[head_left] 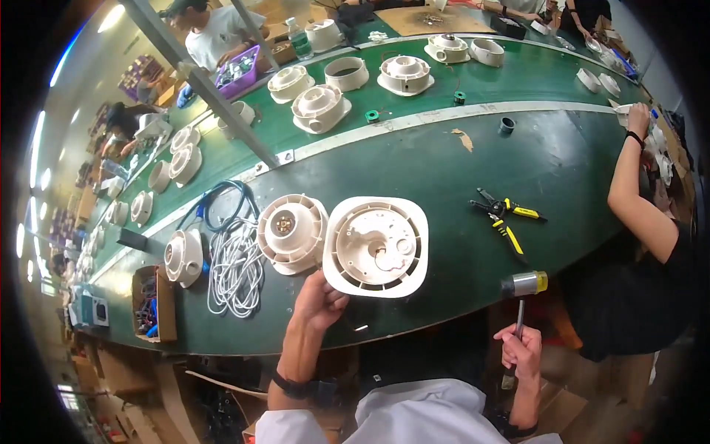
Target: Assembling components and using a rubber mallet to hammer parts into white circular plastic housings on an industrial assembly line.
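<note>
My left hand (pixel 319 302) grips the lower left edge of a white plastic housing (pixel 342 275), squarish with a round slotted ring. Its hollow inside faces up, with a thin wire within. In my right hand (pixel 522 351) is the handle of a mallet (pixel 526 283). The mallet's head is silver in the middle with a black face and a yellow face, and it hangs near the table's front edge, apart from the housing. Just left of the housing sits a second white round housing (pixel 287 235) with brass-coloured parts in its centre.
Yellow-handled wire strippers (pixel 510 222) lie at right. Left are coiled white cables (pixel 235 274), a blue hose (pixel 222 196) and a cardboard box (pixel 166 307) of small parts. A metal post (pixel 233 111) rises at the conveyor (pixel 414 103), which carries white housings. A co-worker's arm (pixel 627 177) reaches in at right.
</note>
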The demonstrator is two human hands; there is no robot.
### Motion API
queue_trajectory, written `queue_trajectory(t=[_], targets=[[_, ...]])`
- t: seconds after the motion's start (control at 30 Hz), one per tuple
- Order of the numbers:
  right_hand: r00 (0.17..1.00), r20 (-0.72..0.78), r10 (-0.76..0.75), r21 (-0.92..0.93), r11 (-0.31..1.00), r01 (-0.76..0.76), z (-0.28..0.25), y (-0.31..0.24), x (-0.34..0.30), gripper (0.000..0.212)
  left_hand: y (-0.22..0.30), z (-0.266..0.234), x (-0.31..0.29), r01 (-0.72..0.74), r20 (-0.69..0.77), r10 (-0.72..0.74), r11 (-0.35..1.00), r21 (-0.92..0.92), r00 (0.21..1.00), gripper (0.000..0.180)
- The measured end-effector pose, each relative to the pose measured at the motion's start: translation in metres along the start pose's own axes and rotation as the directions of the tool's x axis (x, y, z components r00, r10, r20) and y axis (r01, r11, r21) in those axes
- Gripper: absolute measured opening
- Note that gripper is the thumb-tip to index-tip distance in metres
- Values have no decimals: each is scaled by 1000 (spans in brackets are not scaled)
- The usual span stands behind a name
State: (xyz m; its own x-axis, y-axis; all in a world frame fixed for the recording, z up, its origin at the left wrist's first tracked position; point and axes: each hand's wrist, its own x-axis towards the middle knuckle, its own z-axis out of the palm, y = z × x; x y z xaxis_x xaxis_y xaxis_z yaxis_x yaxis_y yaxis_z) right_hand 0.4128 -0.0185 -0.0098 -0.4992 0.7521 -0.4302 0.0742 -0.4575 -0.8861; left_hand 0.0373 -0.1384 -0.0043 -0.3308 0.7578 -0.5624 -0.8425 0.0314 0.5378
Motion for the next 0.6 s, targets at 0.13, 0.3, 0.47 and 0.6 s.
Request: queue_trajectory(t=[0.13, 0.3, 0.47, 0.6], targets=[[1000, 18, -18, 2, 1000, 18, -1, 0, 0, 18, 1, 6, -2, 12, -37, -12, 1000, 5, 999, 24], [1000, 12, 9, 5, 1000, -9, 0, 0, 0, 18, 2, 8, -6, 26, -32, -25, 999, 38, 999, 26], [1000, 19, -1, 4, 1000, 1, 0, 1, 0, 19, 5, 14, -19, 38, -94, -18, 976, 214, 995, 23], [999, 26, -27, -14, 1000, 27, -2, 1, -1, 19, 9, 19, -63, -67, -194, 104, 980, 189, 976, 19]])
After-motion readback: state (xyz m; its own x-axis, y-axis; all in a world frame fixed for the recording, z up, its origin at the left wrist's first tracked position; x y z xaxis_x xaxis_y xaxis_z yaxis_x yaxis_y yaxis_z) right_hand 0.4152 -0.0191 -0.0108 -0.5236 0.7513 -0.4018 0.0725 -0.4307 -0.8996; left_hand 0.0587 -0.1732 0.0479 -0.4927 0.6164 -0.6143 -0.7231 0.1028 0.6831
